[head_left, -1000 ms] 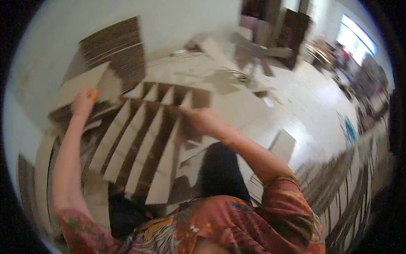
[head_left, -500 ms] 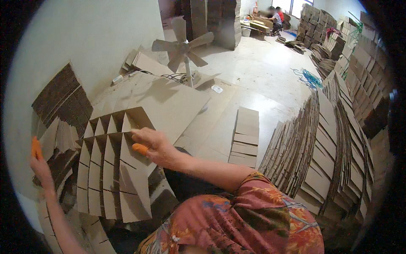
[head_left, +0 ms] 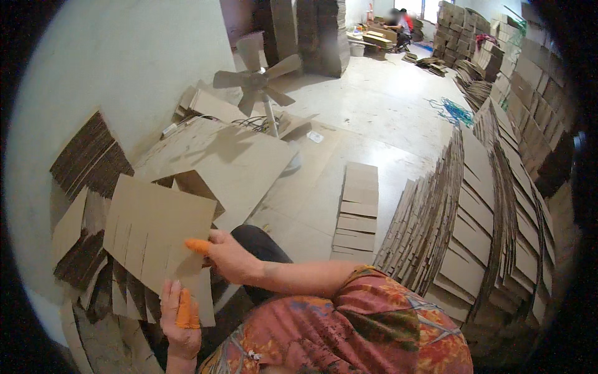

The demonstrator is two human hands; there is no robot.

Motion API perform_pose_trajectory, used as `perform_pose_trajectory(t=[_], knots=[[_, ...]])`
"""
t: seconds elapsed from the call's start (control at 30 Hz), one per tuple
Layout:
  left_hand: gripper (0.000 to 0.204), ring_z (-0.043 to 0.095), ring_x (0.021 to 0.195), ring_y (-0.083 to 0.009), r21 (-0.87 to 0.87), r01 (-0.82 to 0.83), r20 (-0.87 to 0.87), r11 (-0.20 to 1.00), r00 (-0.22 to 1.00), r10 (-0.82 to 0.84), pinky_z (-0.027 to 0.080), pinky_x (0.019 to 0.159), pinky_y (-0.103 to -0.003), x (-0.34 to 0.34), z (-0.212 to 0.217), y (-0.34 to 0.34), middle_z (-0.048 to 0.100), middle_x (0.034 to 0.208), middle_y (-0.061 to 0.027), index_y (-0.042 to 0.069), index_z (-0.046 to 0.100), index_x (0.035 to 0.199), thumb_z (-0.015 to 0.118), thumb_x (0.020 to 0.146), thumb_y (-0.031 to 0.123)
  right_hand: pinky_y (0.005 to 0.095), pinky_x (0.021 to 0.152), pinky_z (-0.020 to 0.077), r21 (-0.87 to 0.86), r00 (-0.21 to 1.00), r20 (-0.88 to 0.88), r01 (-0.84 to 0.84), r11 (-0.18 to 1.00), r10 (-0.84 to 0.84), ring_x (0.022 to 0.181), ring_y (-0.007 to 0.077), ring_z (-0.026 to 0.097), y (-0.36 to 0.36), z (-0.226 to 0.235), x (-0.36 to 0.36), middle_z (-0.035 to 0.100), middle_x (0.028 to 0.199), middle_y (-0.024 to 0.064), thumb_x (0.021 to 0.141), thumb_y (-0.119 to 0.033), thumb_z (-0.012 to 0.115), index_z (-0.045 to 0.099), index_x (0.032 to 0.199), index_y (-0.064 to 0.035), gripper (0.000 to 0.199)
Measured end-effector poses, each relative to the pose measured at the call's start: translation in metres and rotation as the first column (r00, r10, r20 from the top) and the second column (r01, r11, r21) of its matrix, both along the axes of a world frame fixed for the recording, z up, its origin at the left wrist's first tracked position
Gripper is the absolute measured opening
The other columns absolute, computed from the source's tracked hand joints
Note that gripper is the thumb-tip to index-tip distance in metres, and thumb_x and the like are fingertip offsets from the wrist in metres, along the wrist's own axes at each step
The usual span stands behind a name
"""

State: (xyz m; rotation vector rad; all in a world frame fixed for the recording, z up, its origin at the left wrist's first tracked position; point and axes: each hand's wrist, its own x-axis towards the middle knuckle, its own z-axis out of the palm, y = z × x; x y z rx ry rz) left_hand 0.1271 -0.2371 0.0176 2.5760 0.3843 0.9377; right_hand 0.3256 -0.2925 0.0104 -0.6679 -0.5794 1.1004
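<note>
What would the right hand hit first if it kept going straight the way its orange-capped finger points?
The right hand points left, and its fingers already touch the slotted cardboard sheet, so it meets that first. Behind the sheet lie the stacked cardboard strips by the wall; depth between them is unclear.

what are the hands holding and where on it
Both hold a flattened slotted cardboard divider. The left hand grips its lower edge, and the right hand pinches its lower right side, an orange-covered finger on the face.

both hands (head_left: 205, 280) hold a slotted cardboard sheet (head_left: 156, 230) upright.
</note>
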Motion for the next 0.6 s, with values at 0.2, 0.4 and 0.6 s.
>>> perform_pose_trajectory(t=[0.2,0.4,0.6], knots=[[0.030,0.050,0.113,-0.0369,0.341,0.102,-0.085,0.934,0.993,-0.078,0.044,0.093,-0.042,0.001,0.007,0.009,0.052,0.122,-0.0165,0.000,0.063,0.102,0.068,0.078,0.017,0.0375,0.070,0.0471,0.242,0.093,0.932,0.560,0.793,-0.350,0.083,0.0327,0.060,-0.018,0.001,0.033,0.063,0.088,0.0195,0.077,-0.005,0.047,0.061,0.095,-0.0035,0.023],[0.031,0.046,0.117,-0.0284,0.061,-0.464,0.329,0.884,0.845,0.421,0.037,0.097,-0.035,-0.087,-0.023,0.045,0.049,0.127,-0.0180,-0.007,0.054,0.115,0.051,0.091,0.012,0.0284,0.082,0.0467,0.252,0.866,0.050,0.472,0.845,-0.498,0.095,0.0175,0.057,-0.002,0.018,0.067,0.060,0.108,0.0070,0.086,-0.003,0.055,0.056,0.112,-0.0015,0.026],[0.026,0.054,0.105,-0.0214,-0.363,-0.735,0.153,0.572,0.558,0.815,0.039,0.092,-0.029,-0.169,-0.156,0.057,0.058,0.113,-0.0169,-0.008,0.054,0.112,0.049,0.091,0.007,0.0264,0.078,0.0449,0.335,0.787,0.292,0.448,0.829,-0.543,0.089,0.0135,0.056,0.026,0.032,0.057,0.062,0.101,0.0037,0.084,-0.003,0.060,0.063,0.102,-0.0035,0.019]])
